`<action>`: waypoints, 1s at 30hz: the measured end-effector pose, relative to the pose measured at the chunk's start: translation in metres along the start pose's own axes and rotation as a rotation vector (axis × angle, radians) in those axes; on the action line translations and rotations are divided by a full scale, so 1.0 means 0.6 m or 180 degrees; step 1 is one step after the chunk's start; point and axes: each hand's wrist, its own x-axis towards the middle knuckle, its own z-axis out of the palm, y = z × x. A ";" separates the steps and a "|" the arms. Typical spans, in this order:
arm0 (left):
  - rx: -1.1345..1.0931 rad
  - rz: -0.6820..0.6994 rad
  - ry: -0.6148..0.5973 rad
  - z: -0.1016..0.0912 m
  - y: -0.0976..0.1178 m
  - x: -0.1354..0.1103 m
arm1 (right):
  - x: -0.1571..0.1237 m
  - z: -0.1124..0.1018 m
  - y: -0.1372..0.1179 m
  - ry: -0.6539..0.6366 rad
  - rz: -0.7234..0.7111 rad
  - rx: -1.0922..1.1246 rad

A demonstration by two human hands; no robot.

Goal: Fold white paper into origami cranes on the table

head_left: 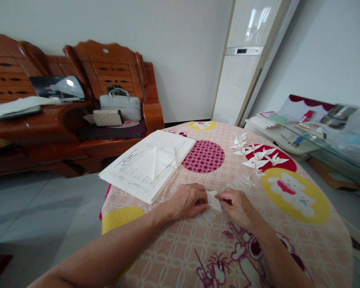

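A small piece of folded white paper (213, 201) lies on the patterned tablecloth between my two hands. My left hand (188, 201) has its fingers curled, pressing on the paper's left side. At the right edge, my right hand (236, 206) pinches the paper between thumb and fingers. Beyond my right hand stand several white paper cranes (259, 155) with pointed wings. To the left is a stack of printed sheets (129, 170), and a white square of paper with crease lines (154, 163) rests on it.
The round table wears a pink cloth (174, 248) with yellow and red circles. Past its right edge is a glass-topped stand (333, 150) holding papers and a plastic bag. Wooden chairs (108, 68) with bags on the seat stand behind, near a tall white cabinet unit (237, 80).
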 end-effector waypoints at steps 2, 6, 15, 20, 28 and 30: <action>0.0073 -0.0121 0.0022 0.004 0.003 0.004 | 0.000 -0.001 -0.002 0.0011 -0.0001 0.0009; 0.0193 -0.0280 0.0031 0.011 0.007 0.008 | 0.000 -0.001 -0.003 0.0017 0.0027 0.0071; -0.0036 -0.0394 0.0157 0.010 0.010 0.010 | 0.001 0.000 -0.003 -0.0012 0.0015 0.0031; -0.0028 -0.0668 0.0293 0.021 0.013 0.017 | 0.001 0.000 -0.004 -0.0004 0.0065 0.0023; -0.0016 -0.0763 0.0355 0.028 0.018 0.020 | 0.002 0.002 0.000 -0.0051 0.0089 -0.0008; 0.0013 -0.0766 0.0320 0.027 0.020 0.020 | 0.002 0.002 0.000 -0.0053 0.0097 -0.0003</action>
